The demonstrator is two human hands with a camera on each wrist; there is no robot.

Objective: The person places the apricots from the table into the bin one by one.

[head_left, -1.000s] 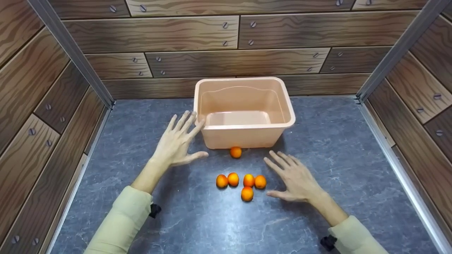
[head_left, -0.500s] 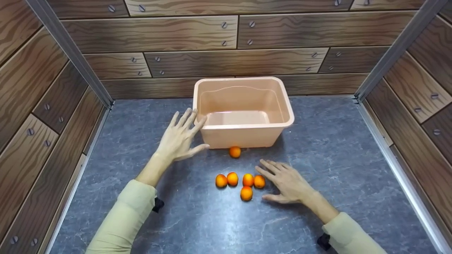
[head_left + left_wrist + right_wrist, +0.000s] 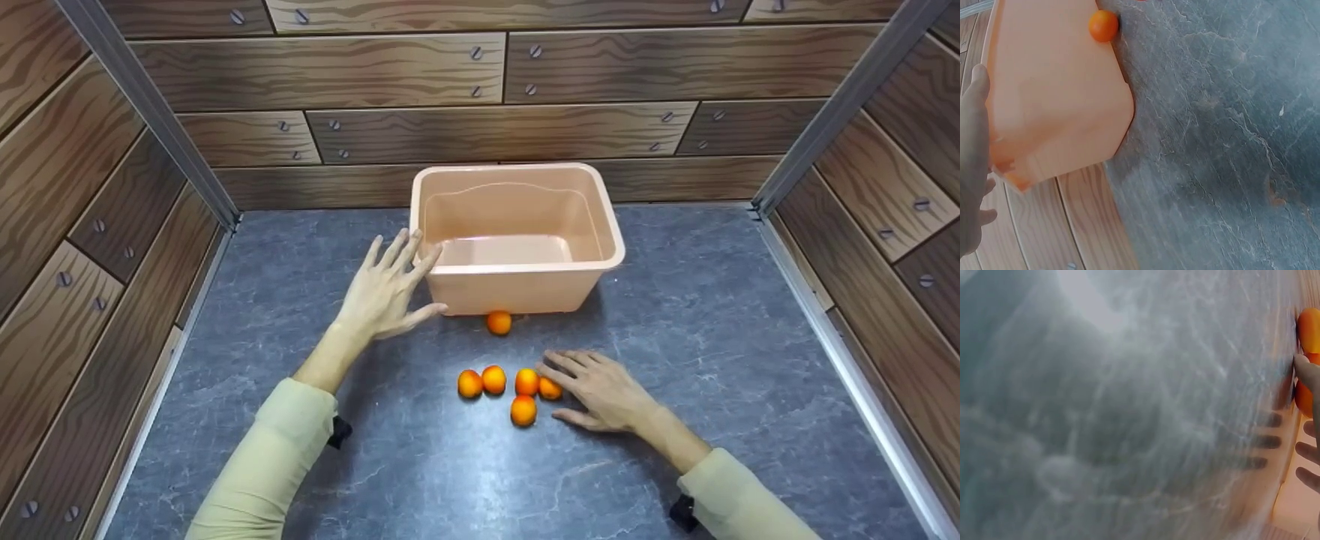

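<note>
My left hand [image 3: 381, 291] is spread with straight fingers at the left front corner of a peach plastic basin [image 3: 517, 289], its fingertips overlapping the rim in the head view. One small orange fruit [image 3: 499, 322] lies against the foot of the basin's front wall; the left wrist view shows this orange fruit [image 3: 1103, 26] too. Nearer me, several more such fruits [image 3: 493, 379] form a loose group. Over the right end of that group, my right hand [image 3: 606, 391] reaches with fingers extended, partly covering the rightmost fruit [image 3: 550, 388]. The right thumb [image 3: 1306, 371] overlaps the fruits in the right wrist view.
A grey marbled floor [image 3: 420, 480] lies under everything. Wood-patterned walls [image 3: 405, 71] stand at the back and both sides, with metal corner posts [image 3: 154, 112]. The basin stands close to the back wall, its inside showing nothing in it.
My right hand has moved left and down toward the fruit group and now covers part of the rightmost one. The left hand has shifted slightly up and right along the basin's corner.
</note>
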